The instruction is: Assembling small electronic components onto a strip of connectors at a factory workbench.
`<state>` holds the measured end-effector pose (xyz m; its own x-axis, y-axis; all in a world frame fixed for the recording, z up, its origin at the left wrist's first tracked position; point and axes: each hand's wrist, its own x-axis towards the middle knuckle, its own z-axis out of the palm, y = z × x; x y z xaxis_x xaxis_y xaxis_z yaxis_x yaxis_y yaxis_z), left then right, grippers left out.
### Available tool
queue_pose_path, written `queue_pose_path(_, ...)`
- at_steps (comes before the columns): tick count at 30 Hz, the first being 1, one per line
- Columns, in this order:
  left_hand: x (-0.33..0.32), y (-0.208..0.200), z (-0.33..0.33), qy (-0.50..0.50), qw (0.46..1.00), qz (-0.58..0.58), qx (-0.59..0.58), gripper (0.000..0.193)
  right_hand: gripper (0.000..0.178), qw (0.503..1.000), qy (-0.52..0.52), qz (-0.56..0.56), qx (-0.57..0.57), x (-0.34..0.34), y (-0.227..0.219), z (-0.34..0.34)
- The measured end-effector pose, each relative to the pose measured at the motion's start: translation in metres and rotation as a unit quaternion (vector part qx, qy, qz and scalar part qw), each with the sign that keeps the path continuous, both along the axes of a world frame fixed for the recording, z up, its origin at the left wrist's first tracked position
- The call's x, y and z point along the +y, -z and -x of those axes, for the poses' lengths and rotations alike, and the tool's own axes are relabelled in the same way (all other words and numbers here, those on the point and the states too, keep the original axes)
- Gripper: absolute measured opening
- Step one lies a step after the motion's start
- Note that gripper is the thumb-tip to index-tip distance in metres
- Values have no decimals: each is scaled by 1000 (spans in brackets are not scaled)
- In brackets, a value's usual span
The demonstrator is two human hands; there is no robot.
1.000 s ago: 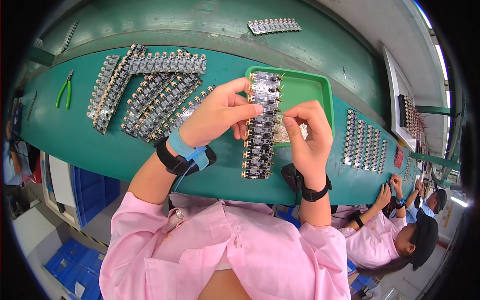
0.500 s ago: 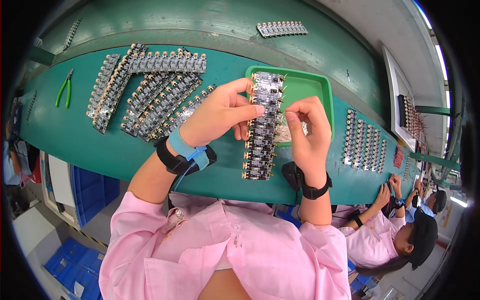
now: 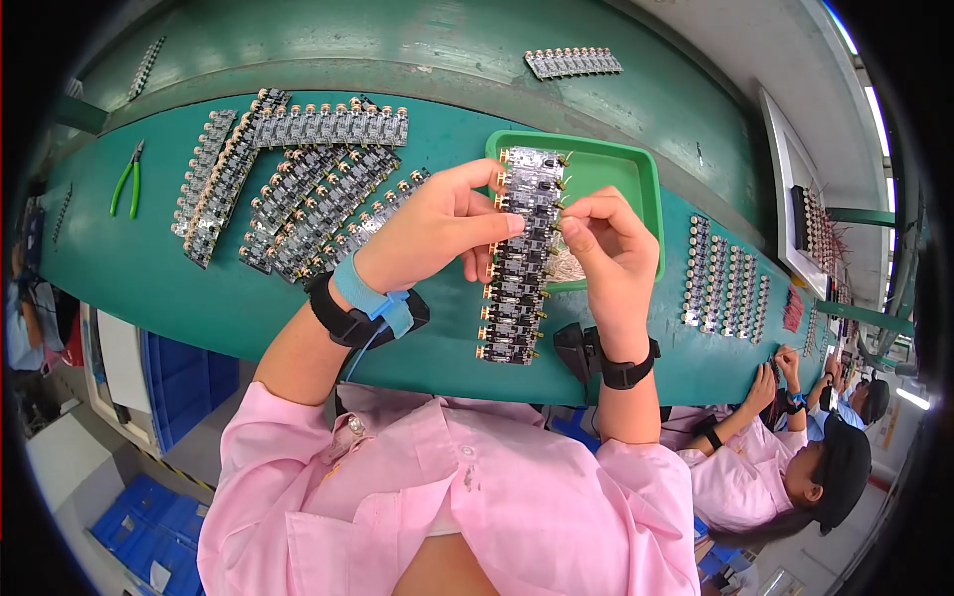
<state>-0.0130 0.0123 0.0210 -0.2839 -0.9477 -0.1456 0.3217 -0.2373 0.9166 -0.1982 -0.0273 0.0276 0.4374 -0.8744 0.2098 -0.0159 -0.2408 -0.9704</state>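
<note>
Toward ten o'clock, smooth green-handled pliers [image 3: 135,185], knobby piled circuit strips [image 3: 333,201]. Eleven: left hand [image 3: 429,226] pinching stiff pronged strip [image 3: 517,288], near centre, over glossy plastic tray [image 3: 601,164]. Two: right hand [image 3: 621,256], fingertips together at strip's right edge. Print too small to read.

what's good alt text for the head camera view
A person's left hand holds a long silver-and-black circuit-board strip, the right hand at its right edge. Behind is a shallow green plastic tray; similar strips lie piled at left near green-handled metal pliers, with another row of strips at right.
</note>
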Motion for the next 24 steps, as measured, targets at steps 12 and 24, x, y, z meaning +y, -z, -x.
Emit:
queue_pose_path(12,-2,2,-10,-60,998,-9,-4,35,7,986,61,44,148,-74,-41,18)
queue_pose_path(24,0,5,-9,-137,990,18,39,20,34,727,-23,441,525,-210,32,-20)
